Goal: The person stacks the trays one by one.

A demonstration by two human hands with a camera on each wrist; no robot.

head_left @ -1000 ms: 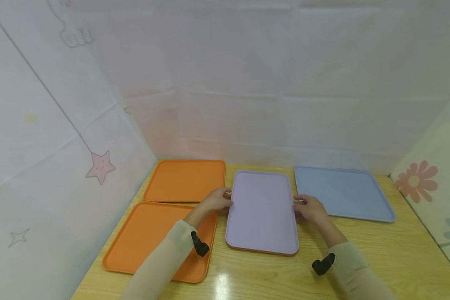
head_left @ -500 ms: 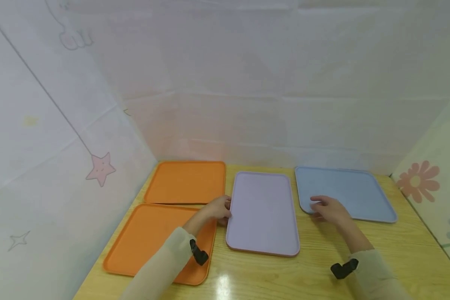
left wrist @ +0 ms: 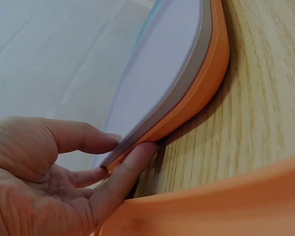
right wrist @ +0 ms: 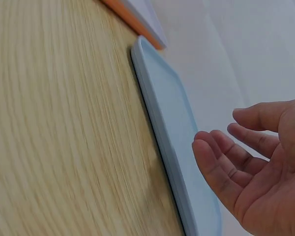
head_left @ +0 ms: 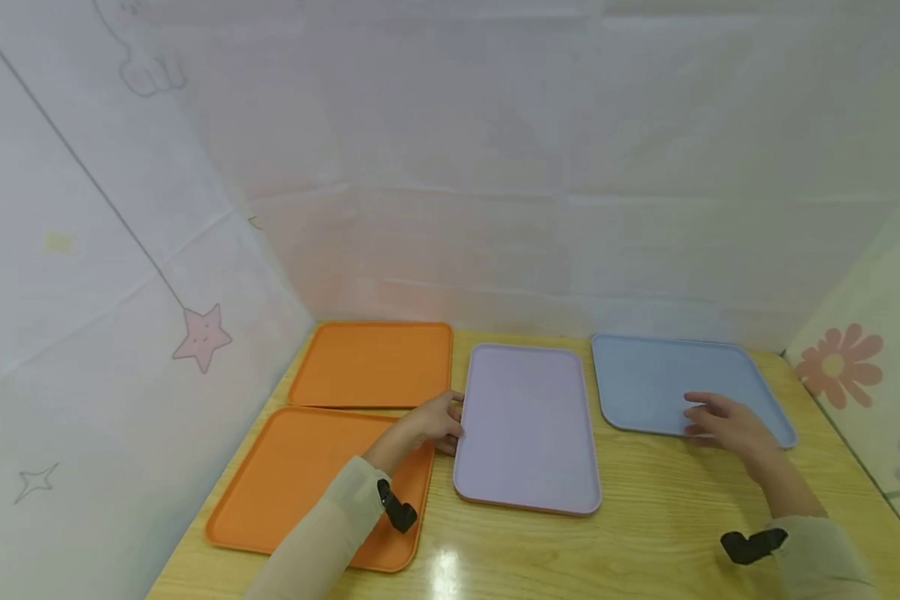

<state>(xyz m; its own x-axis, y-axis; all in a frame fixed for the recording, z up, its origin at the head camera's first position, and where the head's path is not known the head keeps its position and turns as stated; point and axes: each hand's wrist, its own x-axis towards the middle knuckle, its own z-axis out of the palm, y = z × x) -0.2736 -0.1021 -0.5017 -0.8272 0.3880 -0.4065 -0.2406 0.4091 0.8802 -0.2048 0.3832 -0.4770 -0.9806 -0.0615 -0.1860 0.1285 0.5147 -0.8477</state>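
A lavender tray (head_left: 527, 425) lies lengthwise at the middle of the table, on top of an orange tray (left wrist: 217, 59) whose edge shows beneath it in the left wrist view. My left hand (head_left: 433, 421) pinches the left edge of this stack, with digits at the lavender rim and against the orange side. My right hand (head_left: 731, 425) hovers over the front edge of the light blue tray (head_left: 667, 379), holding nothing. Its fingers are loosely bent and spread in the right wrist view, apart from the blue rim.
Two more orange trays lie on the left, a back one (head_left: 375, 362) and a front one (head_left: 292, 492) under my left forearm. The wooden table (head_left: 645, 517) is bounded by white printed cloth (head_left: 450, 250) at the back and both sides.
My right hand has let go of the lavender tray's right edge and moved right, over the blue tray. The left hand stays at the lavender tray's left edge, slightly lower.
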